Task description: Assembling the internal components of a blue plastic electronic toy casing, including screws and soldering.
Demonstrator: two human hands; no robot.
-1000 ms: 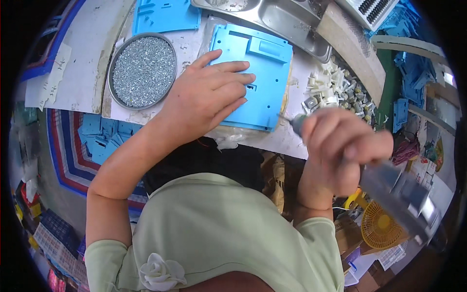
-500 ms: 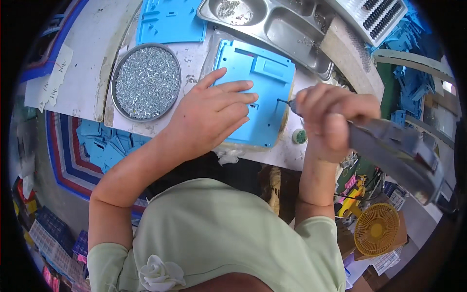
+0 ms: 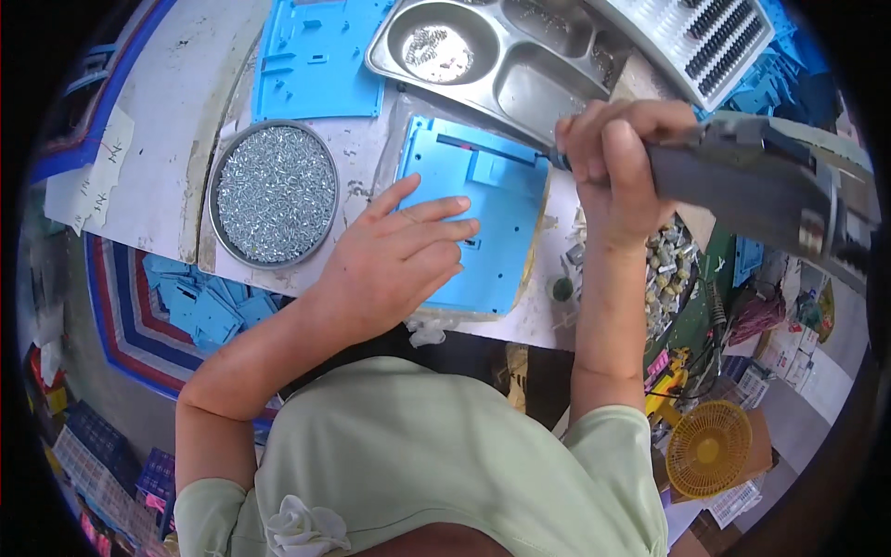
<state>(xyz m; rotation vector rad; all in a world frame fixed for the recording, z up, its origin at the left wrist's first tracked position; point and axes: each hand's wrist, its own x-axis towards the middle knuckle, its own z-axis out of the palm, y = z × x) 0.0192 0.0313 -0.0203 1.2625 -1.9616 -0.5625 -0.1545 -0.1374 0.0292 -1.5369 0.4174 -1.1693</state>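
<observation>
A light blue plastic panel [image 3: 506, 223] with small holes and a raised rectangular section lies on the work table. Across its left part my left hand [image 3: 399, 251] rests flat, fingers spread, pressing on the surface and covering some of it. My right hand [image 3: 624, 167] is wrapped round a dark grey electric screwdriver [image 3: 742, 186], held nearly level with its body pointing off to the right. The screwdriver's front end is at the panel's far right corner; its bit is hard to make out there. Left of the panel stands a round metal bowl [image 3: 276, 193] full of small silver screws.
Another blue panel [image 3: 320, 70] lies at the far left. A steel compartment tray [image 3: 506, 60] with small metal parts stands behind the work, beside a white rack [image 3: 691, 37] of black pieces. Small metal parts [image 3: 670, 278] lie in a pile at right, near a yellow basket [image 3: 708, 450].
My right hand has carried the screwdriver away from me, from a hole near the panel's right edge to its far right corner. My left hand stays on the panel. The view has shifted slightly.
</observation>
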